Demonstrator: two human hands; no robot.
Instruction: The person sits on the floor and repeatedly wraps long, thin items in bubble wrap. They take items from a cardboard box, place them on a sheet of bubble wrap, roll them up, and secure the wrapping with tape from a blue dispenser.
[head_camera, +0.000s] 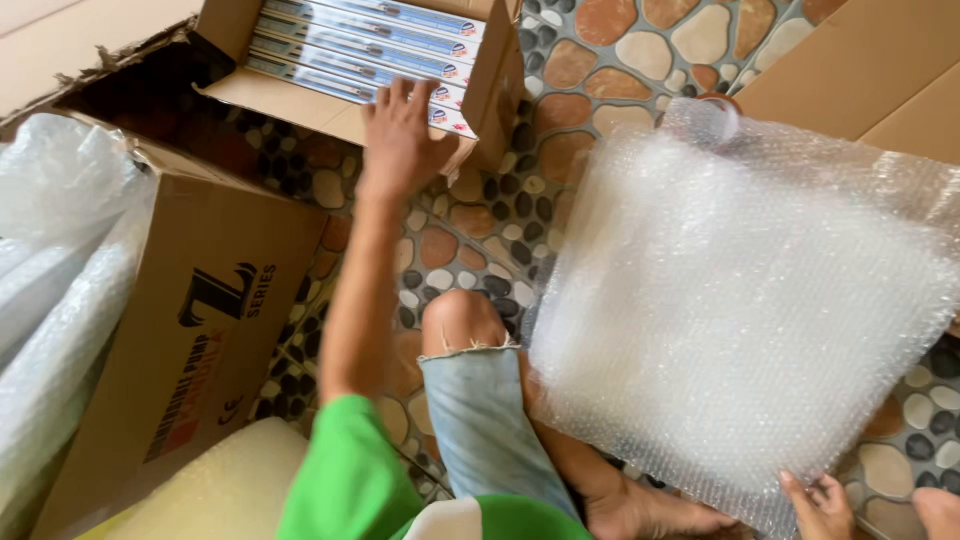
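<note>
The left hand (400, 135) is laid with spread fingers on the far box's (490, 90) long packs (350, 45); bubble wrap (740, 310) is pinched by the right hand (820, 505).

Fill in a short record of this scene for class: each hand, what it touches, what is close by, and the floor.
Left hand: reaching into open cardboard box, fingers on the long flat packs
Right hand: gripping the lower edge of the bubble wrap sheet
Nearby: large printed carton with plastic wrapping
Floor: pebble-pattern tiles

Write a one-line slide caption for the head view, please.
Left hand reaches into a box of packs; right hand holds bubble wrap.
</note>
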